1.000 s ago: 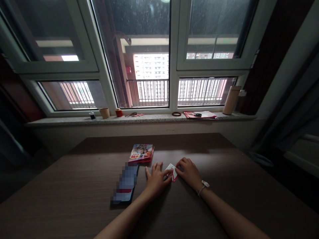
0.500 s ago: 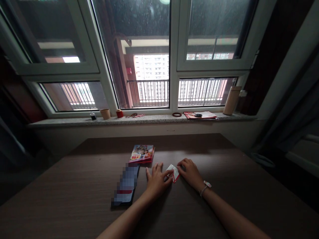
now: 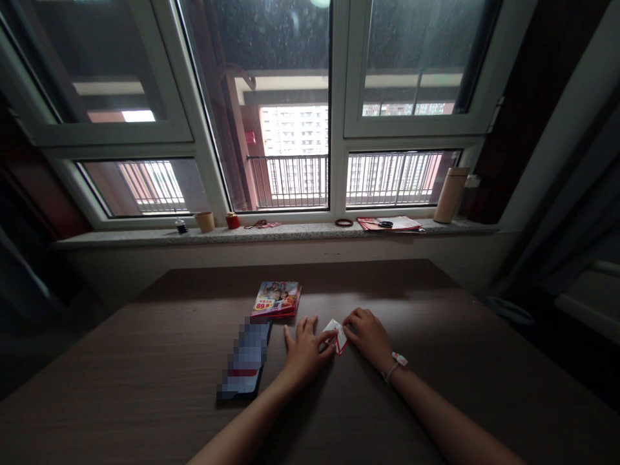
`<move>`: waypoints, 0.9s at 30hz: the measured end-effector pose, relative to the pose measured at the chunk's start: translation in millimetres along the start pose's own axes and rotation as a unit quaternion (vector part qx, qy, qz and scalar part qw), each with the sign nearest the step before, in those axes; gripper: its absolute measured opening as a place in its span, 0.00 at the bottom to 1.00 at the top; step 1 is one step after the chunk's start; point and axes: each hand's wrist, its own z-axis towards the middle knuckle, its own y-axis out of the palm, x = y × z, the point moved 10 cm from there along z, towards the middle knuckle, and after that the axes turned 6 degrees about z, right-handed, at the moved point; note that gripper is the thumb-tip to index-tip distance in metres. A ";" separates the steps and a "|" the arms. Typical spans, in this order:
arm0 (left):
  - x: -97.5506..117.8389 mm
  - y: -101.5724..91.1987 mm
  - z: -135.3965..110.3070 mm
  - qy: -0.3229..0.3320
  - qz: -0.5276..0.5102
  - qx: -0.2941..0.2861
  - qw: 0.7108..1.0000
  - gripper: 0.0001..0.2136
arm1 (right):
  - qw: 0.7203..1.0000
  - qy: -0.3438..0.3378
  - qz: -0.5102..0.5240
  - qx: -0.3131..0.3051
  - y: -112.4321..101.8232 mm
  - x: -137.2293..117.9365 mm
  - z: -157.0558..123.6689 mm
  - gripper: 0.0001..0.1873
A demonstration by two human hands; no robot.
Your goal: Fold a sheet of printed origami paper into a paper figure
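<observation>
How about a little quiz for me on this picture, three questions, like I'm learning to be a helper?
1. Pick one. Which lies on the table?
A) the cup
B) the stack of colourful leaflets
C) the scissors

2. True or false: the left hand touches the small white-and-red paper.

3. Fill in the blank: the tall bottle stands on the ____.

Key: 1. B; 2. True; 3. windowsill.

Pale-framed, multi-pane glass window (image 3: 336,116) above a speckled grey stone sill (image 3: 306,231) and dark brown wood-grain table (image 3: 145,349), in dim daylight
</observation>
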 end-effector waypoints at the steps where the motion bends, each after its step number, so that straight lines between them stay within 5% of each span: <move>1: -0.2 0.1 -0.1 0.000 -0.001 0.001 1.000 0.15 | 1.000 -0.004 0.006 0.001 0.2 0.5 0.1 0.06; 8: -0.8 1.1 -0.4 -0.004 -0.001 -0.003 1.000 0.16 | 0.995 0.000 0.098 -0.012 5.5 11.4 0.2 0.05; 27: -2.1 2.0 0.6 -0.001 -0.001 0.001 1.000 0.16 | 0.992 -0.034 0.112 -0.054 12.9 -2.3 -3.4 0.04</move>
